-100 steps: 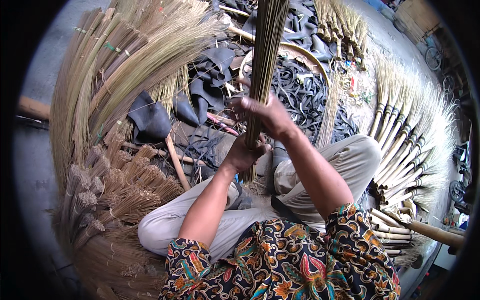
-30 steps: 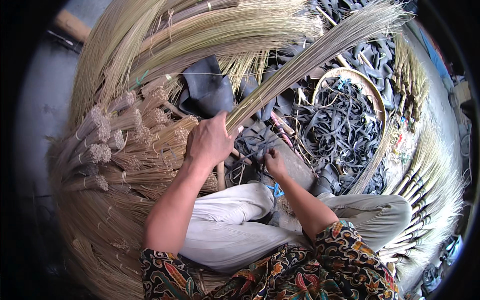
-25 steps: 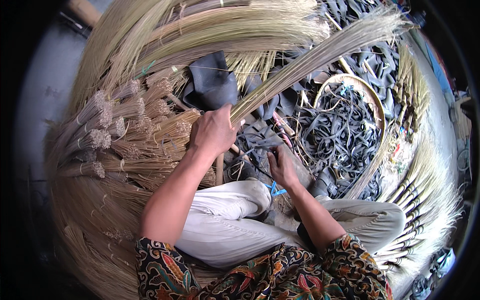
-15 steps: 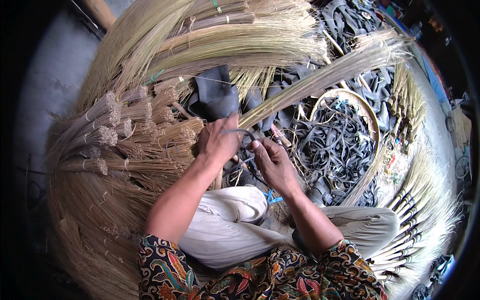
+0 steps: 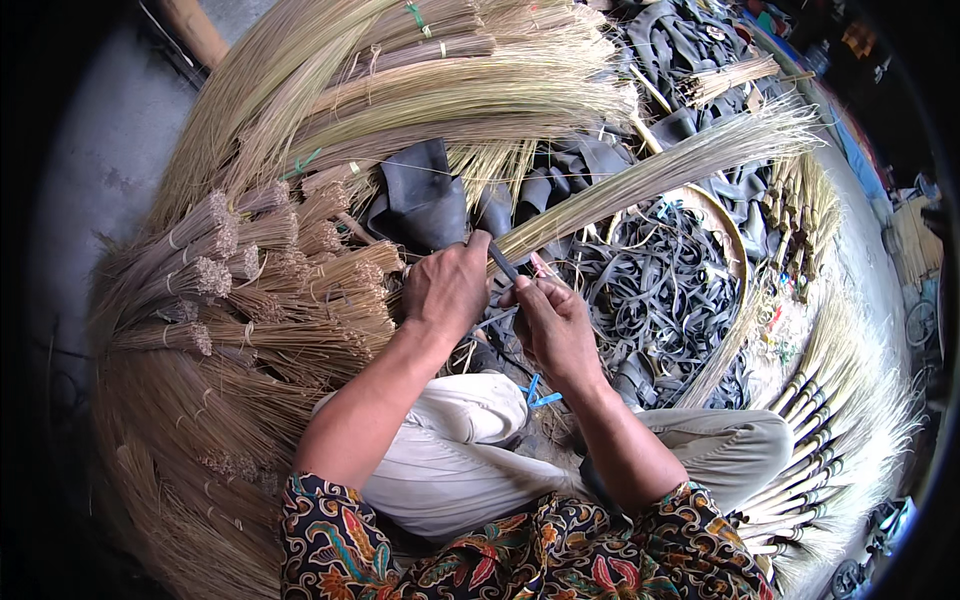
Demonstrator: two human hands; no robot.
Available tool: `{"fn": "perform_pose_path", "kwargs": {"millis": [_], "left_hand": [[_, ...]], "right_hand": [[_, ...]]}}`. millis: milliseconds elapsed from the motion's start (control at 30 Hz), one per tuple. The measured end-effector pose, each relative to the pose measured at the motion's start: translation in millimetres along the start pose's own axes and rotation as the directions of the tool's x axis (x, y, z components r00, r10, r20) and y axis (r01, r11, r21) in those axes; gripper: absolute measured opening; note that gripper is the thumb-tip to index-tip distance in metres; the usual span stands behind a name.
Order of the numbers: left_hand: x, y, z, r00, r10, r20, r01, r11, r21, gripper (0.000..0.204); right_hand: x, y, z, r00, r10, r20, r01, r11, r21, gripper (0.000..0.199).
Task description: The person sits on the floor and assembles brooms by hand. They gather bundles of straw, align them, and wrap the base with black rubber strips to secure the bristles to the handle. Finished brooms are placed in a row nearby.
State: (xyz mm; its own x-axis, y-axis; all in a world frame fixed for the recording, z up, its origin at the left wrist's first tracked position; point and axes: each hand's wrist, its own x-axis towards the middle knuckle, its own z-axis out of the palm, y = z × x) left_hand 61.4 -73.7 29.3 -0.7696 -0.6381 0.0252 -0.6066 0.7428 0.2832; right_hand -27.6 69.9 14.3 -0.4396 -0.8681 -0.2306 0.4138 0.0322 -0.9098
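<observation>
My left hand [image 5: 447,287] grips the butt end of a long bundle of pale broom sticks [image 5: 660,172] that stretches up and to the right over the pile. My right hand [image 5: 552,322] is right beside it, fingers closed on a thin black rubber strip [image 5: 503,264] that runs against the bundle's end. Both hands hover over my lap; I sit cross-legged in light trousers [image 5: 470,470].
Tied stick bundles [image 5: 250,290] lie stacked at my left, longer sheaves [image 5: 440,90] fan out ahead. A heap of black rubber strips [image 5: 660,290] inside a curved hoop lies to the right. Finished brooms [image 5: 830,450] fan at the far right.
The bundle was upright between both hands; it now lies tilted to the right. My right hand came up from my lap and joined the left hand at the bundle's end.
</observation>
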Motion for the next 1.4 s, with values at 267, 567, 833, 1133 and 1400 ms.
{"fn": "perform_pose_path", "kwargs": {"millis": [267,567,833,1133,1400], "left_hand": [[-20.2,6.6,-23.9,0.96,0.048,0.275,0.095,0.87,-0.483,0.043],[-28.1,13.3,-10.1,0.376,0.662,0.649,0.608,0.352,-0.712,0.039],[-21.2,16.0,24.7,0.968,0.026,0.249,0.056,0.948,-0.314,0.04],[-11.7,10.3,41.9,0.977,0.047,0.21,-0.052,0.998,0.021,0.026],[-10.4,6.1,48.9,0.999,-0.01,-0.037,0.005,0.989,-0.146,0.023]], "right_hand": [[-15.9,29.0,-67.6,0.98,-0.123,0.158,0.2,0.64,-0.742,0.029],[17.7,0.1,-88.2,0.71,-0.306,0.634,0.703,0.26,-0.662,0.026],[-0.4,-60.9,-39.8,0.98,-0.07,0.185,0.195,0.204,-0.959,0.029],[42.2,-13.3,-17.2,0.964,-0.255,0.072,0.221,0.623,-0.751,0.044],[20.0,18.6,-26.6,0.993,-0.108,-0.044,0.078,0.893,-0.443,0.027]]}}
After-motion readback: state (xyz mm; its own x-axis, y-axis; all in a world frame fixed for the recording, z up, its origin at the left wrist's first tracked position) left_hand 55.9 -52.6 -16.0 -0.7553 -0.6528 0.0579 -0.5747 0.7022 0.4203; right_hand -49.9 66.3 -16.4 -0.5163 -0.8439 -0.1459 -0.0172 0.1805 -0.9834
